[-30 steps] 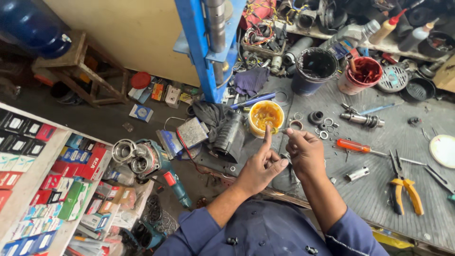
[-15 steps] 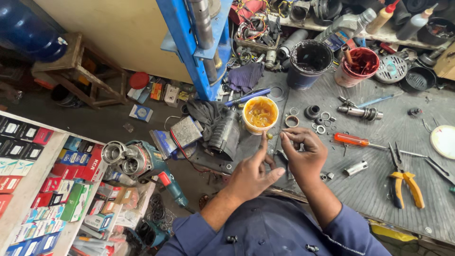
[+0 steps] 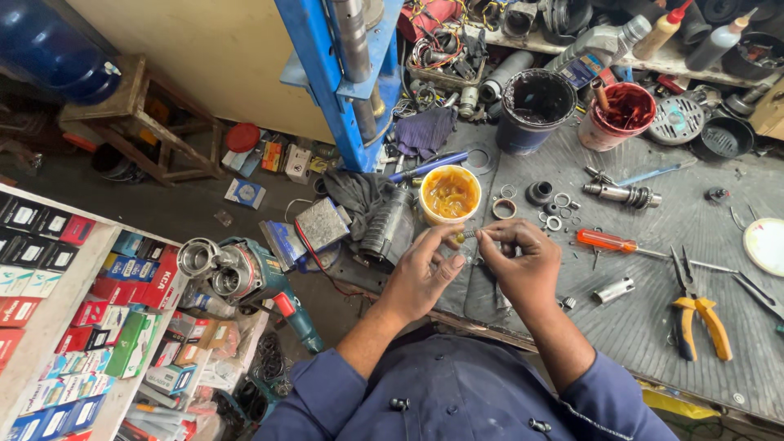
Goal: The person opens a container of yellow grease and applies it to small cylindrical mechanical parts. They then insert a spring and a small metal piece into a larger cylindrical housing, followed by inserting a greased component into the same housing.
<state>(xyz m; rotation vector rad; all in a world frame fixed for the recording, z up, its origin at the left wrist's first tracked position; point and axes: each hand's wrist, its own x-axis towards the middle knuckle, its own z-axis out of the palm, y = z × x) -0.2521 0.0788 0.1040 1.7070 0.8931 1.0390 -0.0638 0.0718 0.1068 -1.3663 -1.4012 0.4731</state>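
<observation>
My left hand (image 3: 425, 265) and my right hand (image 3: 523, 261) meet over the near edge of a grey ribbed bench mat (image 3: 653, 310). Between their fingertips they pinch a small greasy metal part (image 3: 467, 235). A yellow tub of amber grease (image 3: 448, 194) stands just beyond my left fingers. Several washers and rings (image 3: 549, 200) lie past my right hand, beside a short geared shaft (image 3: 614, 193). A dark ribbed motor housing (image 3: 389, 224) lies to the left of the tub.
An orange-handled screwdriver (image 3: 606, 241), yellow-handled pliers (image 3: 698, 318) and a small metal sleeve (image 3: 614, 290) lie to the right. A black tub (image 3: 536, 106) and a red tub (image 3: 622, 113) stand at the back. A teal power tool (image 3: 245, 273) and stacked boxes (image 3: 73, 294) sit left below.
My left forefinger has come back from the grease tub. Both hands have closed together on the small part nearer my body.
</observation>
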